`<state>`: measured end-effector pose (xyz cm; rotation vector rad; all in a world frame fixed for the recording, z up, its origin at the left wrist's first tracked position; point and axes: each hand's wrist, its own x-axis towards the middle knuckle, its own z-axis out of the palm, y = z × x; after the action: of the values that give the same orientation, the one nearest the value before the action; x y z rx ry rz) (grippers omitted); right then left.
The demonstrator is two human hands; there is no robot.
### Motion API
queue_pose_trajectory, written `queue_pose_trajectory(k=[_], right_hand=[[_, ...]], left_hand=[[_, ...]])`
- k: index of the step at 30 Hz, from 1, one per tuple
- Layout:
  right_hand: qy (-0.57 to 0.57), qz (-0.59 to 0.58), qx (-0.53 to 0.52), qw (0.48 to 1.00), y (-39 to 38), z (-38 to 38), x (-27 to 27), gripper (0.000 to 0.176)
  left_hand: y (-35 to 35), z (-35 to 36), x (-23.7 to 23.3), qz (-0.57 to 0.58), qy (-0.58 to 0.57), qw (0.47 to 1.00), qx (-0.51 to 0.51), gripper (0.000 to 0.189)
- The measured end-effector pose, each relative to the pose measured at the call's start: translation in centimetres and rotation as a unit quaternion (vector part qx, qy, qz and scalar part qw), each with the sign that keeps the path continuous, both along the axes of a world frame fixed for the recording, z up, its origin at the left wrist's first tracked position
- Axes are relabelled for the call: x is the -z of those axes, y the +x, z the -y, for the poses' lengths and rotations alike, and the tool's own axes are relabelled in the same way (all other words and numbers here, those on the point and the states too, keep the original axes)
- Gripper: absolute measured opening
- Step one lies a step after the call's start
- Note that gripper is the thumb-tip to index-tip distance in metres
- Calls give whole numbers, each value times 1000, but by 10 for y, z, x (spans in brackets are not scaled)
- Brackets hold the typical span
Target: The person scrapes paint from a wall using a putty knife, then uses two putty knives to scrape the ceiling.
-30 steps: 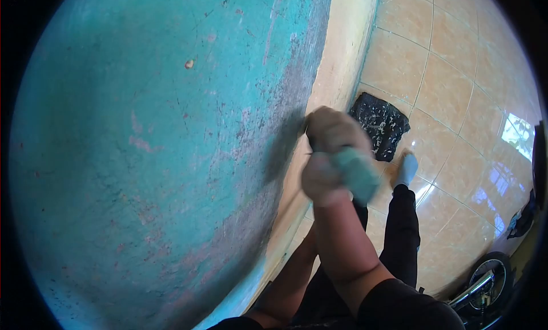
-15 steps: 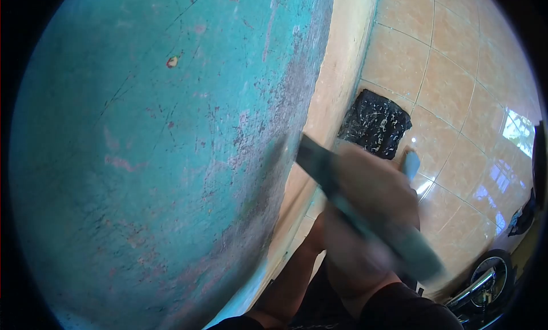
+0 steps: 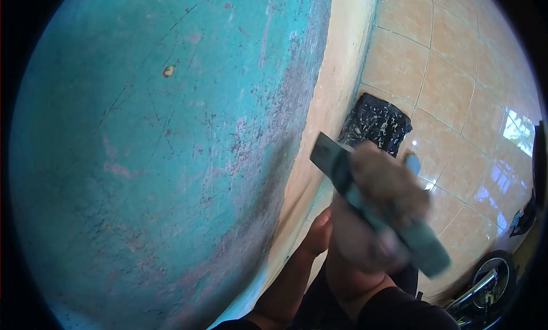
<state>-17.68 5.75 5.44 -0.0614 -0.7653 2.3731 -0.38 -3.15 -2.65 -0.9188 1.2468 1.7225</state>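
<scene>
In the head view, my right hand [image 3: 388, 193] is wrapped round a scraper [image 3: 425, 250] with a long greenish handle and a flat, dark, square-ended blade. The blade end stands in front of the pale bare strip at the wall's foot; whether it touches is not clear. Motion blurs the hand and handle. My left hand [image 3: 321, 233] is below, partly hidden behind my right hand and forearm, so its fingers do not show clearly. The turquoise wall [image 3: 171, 176] on the left has scratches, flaking paint, greyish worn patches and a small chipped spot.
Orange-beige tiles [image 3: 399, 62] cover the floor on the right. A black sheet [image 3: 374, 120] dotted with pale flakes lies beside the wall's base. A foot [image 3: 413, 163] shows past my right hand. A wheel [image 3: 495, 273] with shiny metal parts stands at lower right.
My right hand has moved the scraper slightly right, its blade end now away from the edge of the turquoise paint. The view has shifted very slightly.
</scene>
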Motion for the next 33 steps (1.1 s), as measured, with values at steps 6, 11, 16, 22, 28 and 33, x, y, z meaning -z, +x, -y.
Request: queue_pose_trajectory(k=[6,11,16,22,28,33], right_hand=[[117,36,-23,992,-7,38,36,25],[19,3,-38,999,-6,15,16,30],[-30,-3,-54,998,-14,15,25,25],[108,2,-47,993,-16,39,49,13],[19,-88,-11,996,-35,-19,16,24],[15,6,-52,999,-50,4,23,18]], left_hand=[[2,-1,1,-6,-5,1000,9,41],[5,-4,3,-9,-10,1000,6,41],[6,-6,-1,-13,-14,1000,7,41],[8,-5,2,-24,-28,999,20,42],[12,-2,4,-26,-37,999,22,43],[-3,-17,-4,-47,-57,997,7,43]])
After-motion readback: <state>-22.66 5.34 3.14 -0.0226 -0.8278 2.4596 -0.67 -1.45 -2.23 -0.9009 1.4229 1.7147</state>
